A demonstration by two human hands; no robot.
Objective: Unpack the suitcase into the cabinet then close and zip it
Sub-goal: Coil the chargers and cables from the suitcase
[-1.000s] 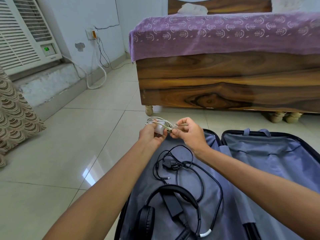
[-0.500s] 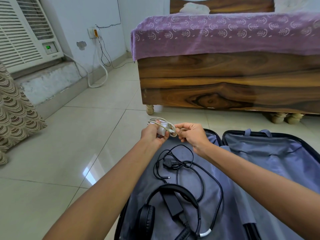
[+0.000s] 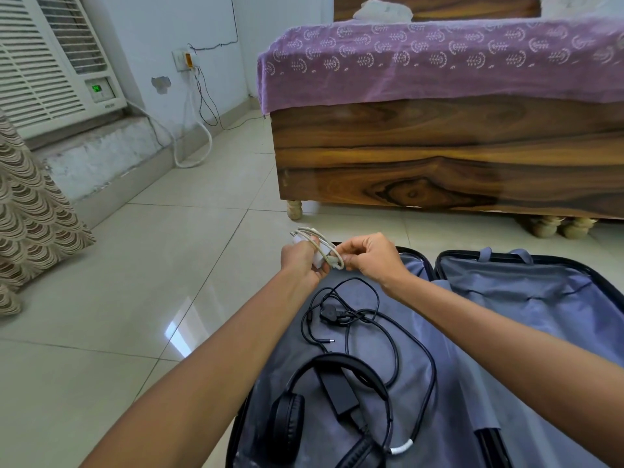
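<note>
- Your left hand (image 3: pixel 304 261) grips the white charger (image 3: pixel 319 255), above the open suitcase's (image 3: pixel 540 298) far left edge.
- Your right hand (image 3: pixel 371 261) pinches its coiled cable (image 3: pixel 332 253).
- Headphones (image 3: pixel 304 410), black adapter (image 3: pixel 339 390) lie inside.

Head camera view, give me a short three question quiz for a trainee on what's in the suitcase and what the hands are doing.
1. True or false: the black over-ear headphones lie in the open grey-lined suitcase.
2. Which item do both hands hold? A) black laptop power adapter B) white charger with coiled white cable C) purple patterned bedsheet
3. Fill in: the right hand pinches the white ____ beside the left hand.

Key:
1. True; they rest over the black laptop power adapter.
2. B; the white charger with coiled white cable is held above the suitcase's far edge.
3. Cable.
</note>
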